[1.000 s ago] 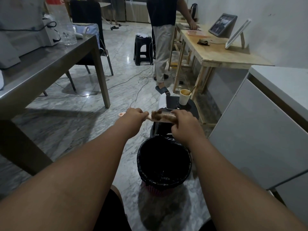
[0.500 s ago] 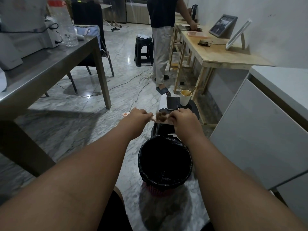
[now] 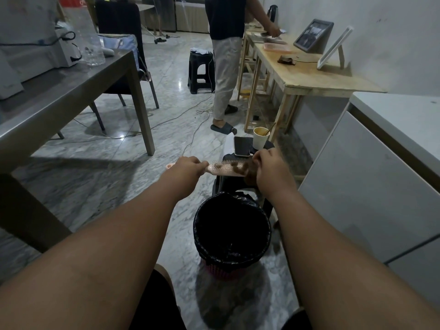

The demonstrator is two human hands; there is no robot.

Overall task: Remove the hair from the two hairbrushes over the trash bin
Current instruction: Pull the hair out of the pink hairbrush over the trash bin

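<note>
My left hand (image 3: 188, 168) grips the hairbrush (image 3: 221, 169), right hand (image 3: 271, 171) pinches the hair (image 3: 241, 168); tugged loose, it could miss the trash bin (image 3: 196, 222) beneath my wrists.

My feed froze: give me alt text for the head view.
The left hand grips a pink hairbrush by its handle while the right hand pinches brown hair at the brush's far end; a black-lined trash bin stands on the floor just below them in frame.
</note>
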